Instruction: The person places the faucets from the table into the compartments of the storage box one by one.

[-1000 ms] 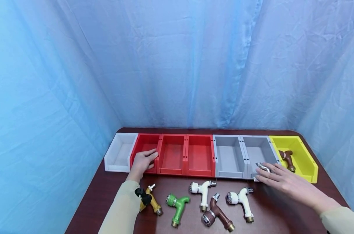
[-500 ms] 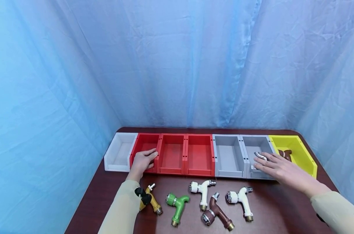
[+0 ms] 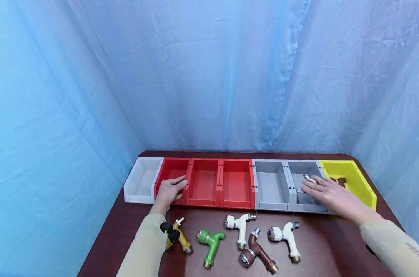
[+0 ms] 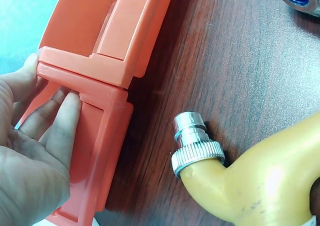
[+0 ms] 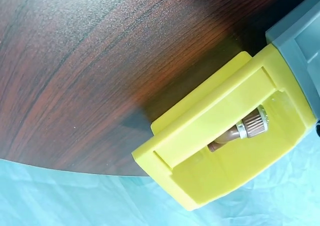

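My left hand (image 3: 168, 195) pinches the side wall of a red bin (image 4: 82, 78) in the row; in the left wrist view the thumb is on one side of the wall and fingers on the other. My right hand (image 3: 328, 192) is over the right-hand grey bin (image 3: 304, 207), holding a shiny silver tap (image 3: 310, 178). Its curved spout shows past the fingers; the rest is hidden under the hand. The right wrist view does not show this hand. Near the left forearm lies a yellow tap (image 4: 270, 176), partly covered in the head view.
A white bin (image 3: 142, 181), more red bins (image 3: 235, 204), another grey bin (image 3: 271, 206) and a yellow bin (image 5: 220, 121) holding a brown tap (image 5: 245, 128) complete the row. In front lie a green tap (image 3: 212, 246), white taps (image 3: 242, 231) and a brown tap (image 3: 259, 252).
My right hand has moved with the silver tap away from me, from the grey bin's front edge to over its inside. The left hand stays on the red bin.
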A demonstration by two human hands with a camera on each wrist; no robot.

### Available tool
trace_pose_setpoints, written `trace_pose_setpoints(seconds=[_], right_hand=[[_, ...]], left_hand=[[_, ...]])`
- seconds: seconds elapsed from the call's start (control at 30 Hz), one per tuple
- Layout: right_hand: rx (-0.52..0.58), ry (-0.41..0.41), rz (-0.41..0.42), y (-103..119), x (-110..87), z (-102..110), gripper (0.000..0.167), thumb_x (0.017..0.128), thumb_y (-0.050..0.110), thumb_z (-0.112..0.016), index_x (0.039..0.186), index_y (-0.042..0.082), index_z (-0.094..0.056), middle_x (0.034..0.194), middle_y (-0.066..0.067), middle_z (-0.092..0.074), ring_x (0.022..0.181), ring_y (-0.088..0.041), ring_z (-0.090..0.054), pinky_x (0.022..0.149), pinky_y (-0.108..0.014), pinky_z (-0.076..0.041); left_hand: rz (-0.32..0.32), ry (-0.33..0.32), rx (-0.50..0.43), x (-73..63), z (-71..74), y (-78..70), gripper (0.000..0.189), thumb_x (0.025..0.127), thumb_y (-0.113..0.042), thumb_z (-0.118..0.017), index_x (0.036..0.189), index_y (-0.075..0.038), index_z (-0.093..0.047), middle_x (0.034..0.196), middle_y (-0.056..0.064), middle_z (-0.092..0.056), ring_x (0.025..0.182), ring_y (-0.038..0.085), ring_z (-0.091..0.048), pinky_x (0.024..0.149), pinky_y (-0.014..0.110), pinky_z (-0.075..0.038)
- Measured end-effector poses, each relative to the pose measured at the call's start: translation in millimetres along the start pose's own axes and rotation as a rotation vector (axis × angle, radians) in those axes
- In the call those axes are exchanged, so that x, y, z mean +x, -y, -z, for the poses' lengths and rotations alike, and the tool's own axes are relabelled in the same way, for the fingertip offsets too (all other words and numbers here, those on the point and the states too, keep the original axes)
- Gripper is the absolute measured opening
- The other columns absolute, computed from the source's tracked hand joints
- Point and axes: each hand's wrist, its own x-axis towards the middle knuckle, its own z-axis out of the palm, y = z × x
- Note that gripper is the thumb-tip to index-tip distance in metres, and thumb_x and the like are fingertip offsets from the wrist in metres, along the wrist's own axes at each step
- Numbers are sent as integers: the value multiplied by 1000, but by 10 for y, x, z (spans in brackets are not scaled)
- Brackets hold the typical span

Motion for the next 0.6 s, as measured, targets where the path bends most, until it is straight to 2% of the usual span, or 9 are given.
trace_pose_setpoints(seconds=[0.07,0.13,0.33,0.47,0.6], right_hand=[[-5,16,-25,-19,7,-29,50,98,-5,-58,144,13,-60,147,-12,-58,132,-43,-52,96,-68,-49],[-14,27,-50,-26,29,-43,65,83,-9,-70,144,12,-60,146,-13,-58,132,-43,-52,98,-66,-48],[-78,46,-87,-13,130,-39,64,77,-10,-77,137,6,-64,143,-19,-59,129,-46,-54,100,-65,-48],[-91,80,-134,17,199,-22,59,81,-11,-75,137,5,-64,142,-21,-59,128,-48,-55,100,-65,-48],[-78,66,-192,50,280,-40,49,87,2,-75,134,4,-66,141,-22,-60,124,-49,-57,99,-64,-48]], left_hand=[[0,-3,3,2,1,-2,52,95,-36,-73,144,-22,-61,147,14,-54,128,36,-56,92,40,-59],[3,-6,8,2,1,-4,53,95,-37,-73,145,-23,-61,147,14,-54,128,36,-56,93,40,-59],[5,-14,20,-5,-1,-4,53,96,-36,-73,145,-22,-60,147,15,-53,129,37,-55,93,41,-59],[1,-13,22,3,-2,7,53,96,-35,-73,146,-22,-60,147,15,-53,129,37,-55,93,41,-58],[-3,-13,21,9,-1,14,53,96,-35,-73,146,-22,-59,147,15,-53,129,37,-56,92,41,-59]])
